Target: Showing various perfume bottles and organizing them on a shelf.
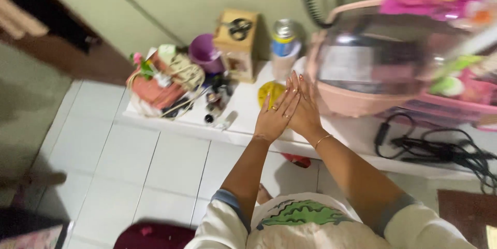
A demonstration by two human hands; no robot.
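My left hand (274, 117) and my right hand (305, 109) are pressed flat together, palm against palm, fingers straight and pointing away from me. Neither holds anything. They hover over the front edge of a low white shelf (243, 135). Just beyond the fingertips lies a round yellow object (270, 91), partly hidden by my left hand. A pink and clear appliance (373, 62) stands directly to the right of my right hand. A thin bracelet circles my right wrist.
On the shelf stand a spray can (283, 47), a small wooden box with scissors on top (238, 41), a purple cup (204, 52) and a cluttered pink basket (160, 86). Black cables (440, 148) trail at right. White floor tiles (129, 166) lie below.
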